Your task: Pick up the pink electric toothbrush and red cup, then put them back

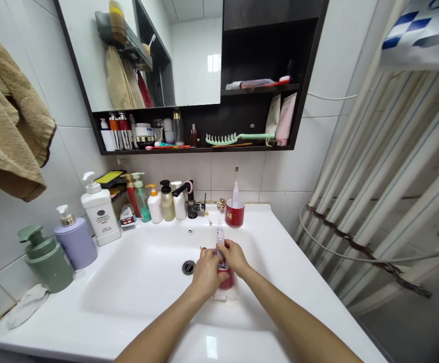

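Over the basin, my right hand [236, 258] pinches a pale pink electric toothbrush [220, 234], which stands upright with its thin head pointing up. The toothbrush's lower end is at the mouth of a red cup [226, 280]; how deep it sits is hidden by my fingers. My left hand [206, 275] is closed round the left side of that cup, its thumb across the front near the rim. A bit of gold [203, 248] shows behind my left knuckles. On the back ledge, a second red cup [234, 216] holds another pale pink item [235, 194].
A black faucet [191, 201] rises behind the white sink [128, 292], with a dark drain [188, 267]. Several pump bottles [155, 204] line the back left. A mirror cabinet shelf [197, 150] overhangs the ledge. White pipes [378, 176] stand at right.
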### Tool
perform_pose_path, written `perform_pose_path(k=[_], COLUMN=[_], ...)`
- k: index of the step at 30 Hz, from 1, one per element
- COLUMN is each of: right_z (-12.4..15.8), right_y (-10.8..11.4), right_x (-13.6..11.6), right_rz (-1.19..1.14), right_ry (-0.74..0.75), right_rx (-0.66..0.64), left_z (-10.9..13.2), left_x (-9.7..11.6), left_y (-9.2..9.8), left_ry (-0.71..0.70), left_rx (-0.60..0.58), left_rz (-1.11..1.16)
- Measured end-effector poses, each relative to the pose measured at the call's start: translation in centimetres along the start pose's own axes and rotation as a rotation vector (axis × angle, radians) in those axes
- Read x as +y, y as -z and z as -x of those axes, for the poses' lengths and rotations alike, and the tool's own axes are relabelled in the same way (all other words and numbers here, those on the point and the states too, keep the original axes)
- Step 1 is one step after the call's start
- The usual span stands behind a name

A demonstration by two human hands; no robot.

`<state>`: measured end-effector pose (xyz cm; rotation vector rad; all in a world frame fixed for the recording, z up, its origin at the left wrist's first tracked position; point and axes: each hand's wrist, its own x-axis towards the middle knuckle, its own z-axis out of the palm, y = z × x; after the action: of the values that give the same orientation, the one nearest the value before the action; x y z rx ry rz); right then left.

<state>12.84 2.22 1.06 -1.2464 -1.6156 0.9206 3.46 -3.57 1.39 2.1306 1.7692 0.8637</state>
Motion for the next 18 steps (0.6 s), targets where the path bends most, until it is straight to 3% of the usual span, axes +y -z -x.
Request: perform_pose_path(k=[3,7,13,18], right_z=[0.2,0.0,-2.3,-6.1], right_y=[0.0,1.4,8.1,13.1], right_x=[0.2,0.3,-0.4,-0.2], right_rz=[0.053,0.102,0.153,0.239], right_ry=[0.019,0.024,0.064,0.036], right_rx=[-0.016,-0.011,0.083,0.183], left_z=[-0.1,-0.7,-4.8,-10.3], left_x=[-0.2,0.7,5.4,8.5], left_y=[-0.3,-0.4,-0.8,-2.8], left_ry=[-0.031,-0.137,-0.406,-0.456], left_rx=[-0.076,-0.058,-0.018,-0.015], left_rz=[-0.040,-0.013,-0.021,-0.008])
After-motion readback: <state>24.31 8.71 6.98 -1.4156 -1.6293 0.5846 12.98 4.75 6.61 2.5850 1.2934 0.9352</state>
